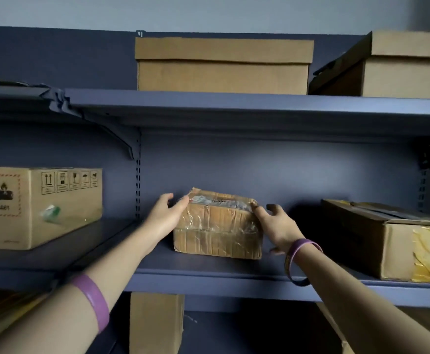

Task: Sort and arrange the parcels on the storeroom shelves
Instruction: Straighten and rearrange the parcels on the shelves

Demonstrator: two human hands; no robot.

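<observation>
Tape-wrapped parcel (217, 226) on the middle shelf (208, 274), six o'clock from centre. Left hand (165, 213) at its nine o'clock, right hand (276, 224) at three, both touching with loose, uncurled fingers, gripping nothing; lifted so, slick tape could slip

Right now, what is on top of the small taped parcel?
Wrinkled clear tape over a label, nothing stacked. Left hand and right hand cover top corners of the taped parcel.

The middle shelf (208, 272) lies bare on either side of the taped parcel (219, 226), gaps wide enough for an arm; the printed carton (40, 208) blocks the far left; the yellow-taped carton (387, 241) blocks the right; the upper shelf (234, 108) caps the headroom above.
</observation>
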